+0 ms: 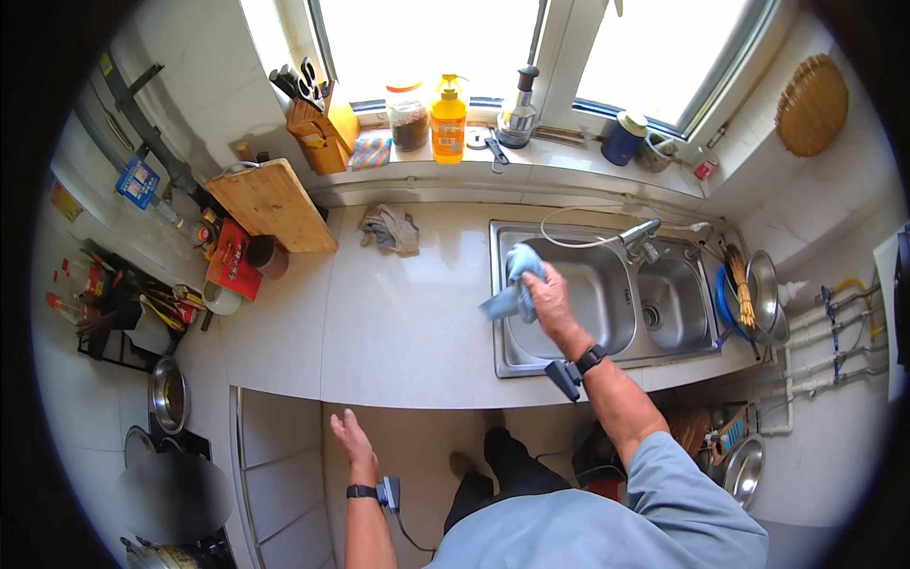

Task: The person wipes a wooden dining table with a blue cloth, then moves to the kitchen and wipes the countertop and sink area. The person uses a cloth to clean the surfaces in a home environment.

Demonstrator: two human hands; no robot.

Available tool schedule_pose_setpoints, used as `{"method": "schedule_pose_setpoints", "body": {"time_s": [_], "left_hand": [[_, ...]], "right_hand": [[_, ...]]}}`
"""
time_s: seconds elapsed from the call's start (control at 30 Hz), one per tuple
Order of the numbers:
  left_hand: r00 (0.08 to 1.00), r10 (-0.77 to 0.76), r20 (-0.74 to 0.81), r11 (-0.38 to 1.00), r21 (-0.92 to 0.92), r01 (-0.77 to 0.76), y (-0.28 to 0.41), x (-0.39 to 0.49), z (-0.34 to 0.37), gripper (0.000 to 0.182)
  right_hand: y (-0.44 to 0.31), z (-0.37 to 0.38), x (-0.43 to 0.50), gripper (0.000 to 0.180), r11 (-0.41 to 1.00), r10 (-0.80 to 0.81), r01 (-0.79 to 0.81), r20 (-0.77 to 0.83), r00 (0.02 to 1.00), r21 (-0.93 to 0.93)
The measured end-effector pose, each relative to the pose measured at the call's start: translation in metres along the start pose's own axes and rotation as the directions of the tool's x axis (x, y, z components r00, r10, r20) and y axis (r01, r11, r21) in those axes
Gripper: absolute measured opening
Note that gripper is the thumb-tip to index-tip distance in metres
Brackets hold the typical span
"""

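Observation:
A light blue cloth (525,264) is bunched in my right hand (552,299), over the left rim of the stainless steel double sink (500,359). One blurred end of the cloth hangs out past the rim towards the pale tiled countertop (412,320). Whether the cloth touches the sink cannot be told. My left hand (352,437) holds nothing; it is in front of the counter's front edge with its fingers apart. A crumpled grey-beige rag (391,229) lies at the back of the counter.
The faucet (640,238) stands behind the sink, with metal bowls (764,284) to its right. A wooden cutting board (277,203) leans at the back left, near a red box (233,259). A knife block (320,135) and a yellow pump bottle (448,124) stand along the windowsill.

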State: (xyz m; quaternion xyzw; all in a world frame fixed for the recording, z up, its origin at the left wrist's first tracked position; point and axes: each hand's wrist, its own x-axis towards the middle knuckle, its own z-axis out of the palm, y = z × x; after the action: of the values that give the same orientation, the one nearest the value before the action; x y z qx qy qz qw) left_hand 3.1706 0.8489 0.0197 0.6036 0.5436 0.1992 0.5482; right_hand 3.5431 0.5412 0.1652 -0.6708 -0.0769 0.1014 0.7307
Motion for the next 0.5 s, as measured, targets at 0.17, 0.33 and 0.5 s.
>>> {"method": "schedule_pose_setpoints", "body": {"time_s": [0.17, 0.33, 0.5], "left_hand": [[0.962, -0.234, -0.142, 0.946, -0.263, 0.192, -0.019, 0.063, 0.026, 0.076], [0.864, -0.139, -0.485, 0.990, -0.086, 0.111, 0.010, 0.082, 0.070, 0.072], [0.710, -0.212, -0.672, 0.929, 0.088, 0.361, 0.037, 0.080, 0.093, 0.066]], "right_hand": [[0.016, -0.012, 0.092, 0.032, 0.949, -0.156, 0.112, -0.129, 0.979, -0.296], [0.052, -0.019, 0.167, 0.043, 0.756, -0.255, 0.028, -0.254, 0.933, -0.654], [0.094, -0.023, 0.218, 0.047, 0.599, -0.215, 0.011, -0.147, 0.965, -0.801]]}}
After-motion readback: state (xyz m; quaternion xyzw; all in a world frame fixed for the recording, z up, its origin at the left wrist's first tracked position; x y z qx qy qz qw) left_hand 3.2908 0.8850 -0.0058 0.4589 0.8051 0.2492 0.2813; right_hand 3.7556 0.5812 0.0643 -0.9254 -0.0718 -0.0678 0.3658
